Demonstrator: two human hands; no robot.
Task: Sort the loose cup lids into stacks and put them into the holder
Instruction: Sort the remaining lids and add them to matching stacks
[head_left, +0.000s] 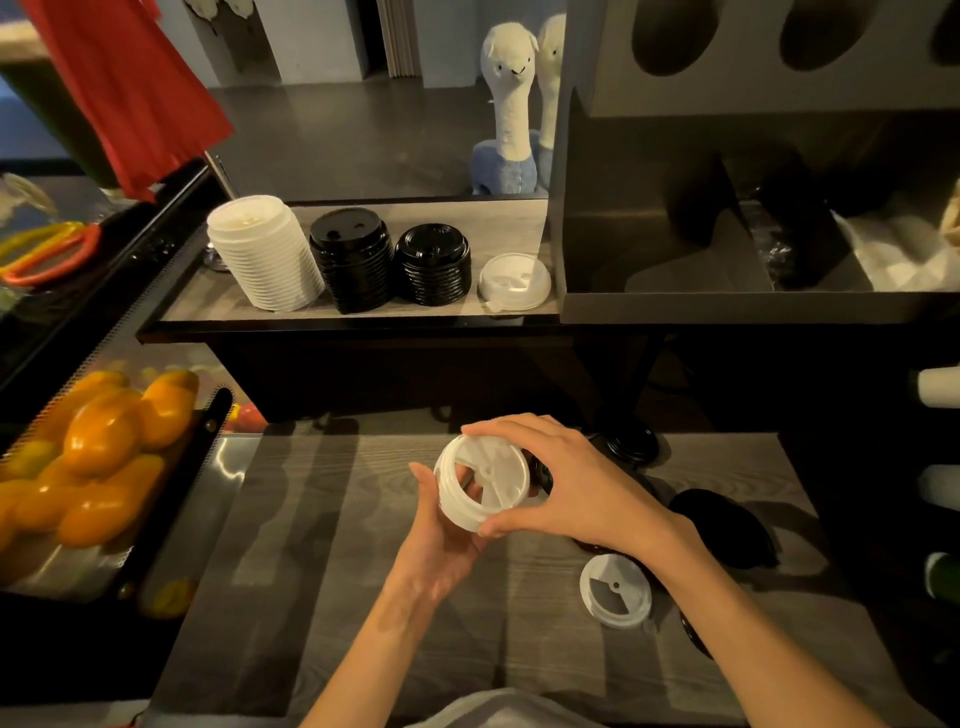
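A: What are the hands holding?

B: A short stack of white lids (480, 488), tilted, above the wooden counter (322, 545). The left hand (441, 530) cups it from below with fingers curled round the rim; the right hand (561, 483) pinches the top lid between thumb and fingertips, closed round its edge.

A: So the step is seating a lid onto the stack?

B: That's my reading. To do it well, I'd line up the rims all the way round before pressing, then push evenly so the lid nests flat rather than cocked.

A: What's left loose?

B: One white lid (615, 590) lies flat on the counter just beside the right forearm, and some black lids (722, 525) sit behind the right wrist, partly hidden. I can't count them.

A: And where do finished stacks go?

B: On the shelf (363, 306) behind stand a tall white stack (265, 254), two black stacks (353, 260) (434, 265) and a single white lid (514, 280). The holder (727, 306) is to the right of them, with open compartments. Keep white with matching white; the shapes may differ.
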